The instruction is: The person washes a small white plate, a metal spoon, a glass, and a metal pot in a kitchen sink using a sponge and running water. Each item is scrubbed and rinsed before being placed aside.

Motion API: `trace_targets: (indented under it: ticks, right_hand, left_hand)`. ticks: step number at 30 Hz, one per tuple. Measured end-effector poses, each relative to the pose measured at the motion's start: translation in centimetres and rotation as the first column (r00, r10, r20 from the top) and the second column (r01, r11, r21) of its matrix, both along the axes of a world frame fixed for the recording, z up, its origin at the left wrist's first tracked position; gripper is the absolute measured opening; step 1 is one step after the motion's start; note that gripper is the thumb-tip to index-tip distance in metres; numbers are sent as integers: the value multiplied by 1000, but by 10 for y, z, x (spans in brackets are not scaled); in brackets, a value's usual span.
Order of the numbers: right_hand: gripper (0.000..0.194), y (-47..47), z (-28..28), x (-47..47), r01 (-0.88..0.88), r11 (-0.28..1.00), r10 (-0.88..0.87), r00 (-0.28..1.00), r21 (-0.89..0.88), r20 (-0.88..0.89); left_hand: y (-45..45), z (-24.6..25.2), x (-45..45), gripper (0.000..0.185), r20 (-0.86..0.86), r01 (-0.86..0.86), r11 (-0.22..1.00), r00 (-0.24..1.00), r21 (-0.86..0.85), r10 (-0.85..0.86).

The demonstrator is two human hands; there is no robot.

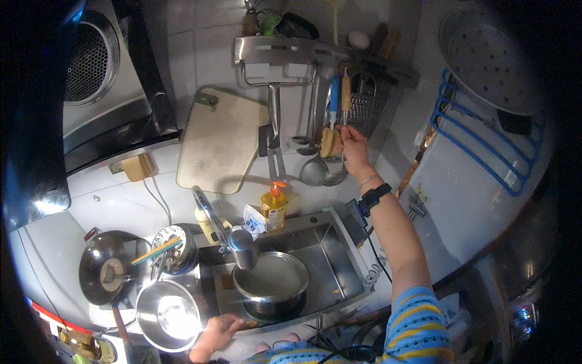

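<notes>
Reaching up to the wall rack, my right hand (353,148) has its fingers closed around the metal shaft of a hanging ladle with a wooden handle (346,93). The ladle's bowl (335,178) hangs below the hand. Just left of my fingers is a yellow sponge head (329,142), beside a blue handle (334,96). My left hand (222,336) rests at the sink's front edge with nothing visible in it; its fingertips are partly hard to make out. Near it stand a steel pot (273,307) of cloudy liquid in the sink and a shiny steel pan (150,314).
A faucet (243,248) overhangs the pot. Behind the sink (350,255) stands a yellow soap bottle (274,209). A cutting board (223,141), a spatula (274,159) and a grater (363,107) hang on the wall. At left are a wok (93,273) and stacked bowls (184,239) with chopsticks.
</notes>
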State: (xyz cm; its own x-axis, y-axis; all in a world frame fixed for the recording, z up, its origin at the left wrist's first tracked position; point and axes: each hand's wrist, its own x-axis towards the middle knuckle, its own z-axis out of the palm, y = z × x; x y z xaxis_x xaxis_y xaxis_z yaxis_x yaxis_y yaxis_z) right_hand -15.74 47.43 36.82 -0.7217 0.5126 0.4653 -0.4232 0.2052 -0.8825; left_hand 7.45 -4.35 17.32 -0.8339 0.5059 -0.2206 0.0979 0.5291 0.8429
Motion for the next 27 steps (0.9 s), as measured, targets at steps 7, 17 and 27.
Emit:
trace_targets:
  ticks: [7, 17, 27]
  right_hand:
    - [30, 9, -8, -2, 43, 979, -45, 999, 200, 10]
    - [29, -24, -77, 52, 246, 888, -224, 969, 389, -101]
    - [50, -79, -255, 117, -777, 612, 101, 260, 146, 960]
  left_hand:
    - [17, 9, 1, 26, 10, 21, 1000, 1000, -3, -21]
    - [11, -67, -14, 48, 505, -407, 892, 822, 196, 264]
    - [46, -121, -63, 59, 757, -597, 786, 585, 160, 291]
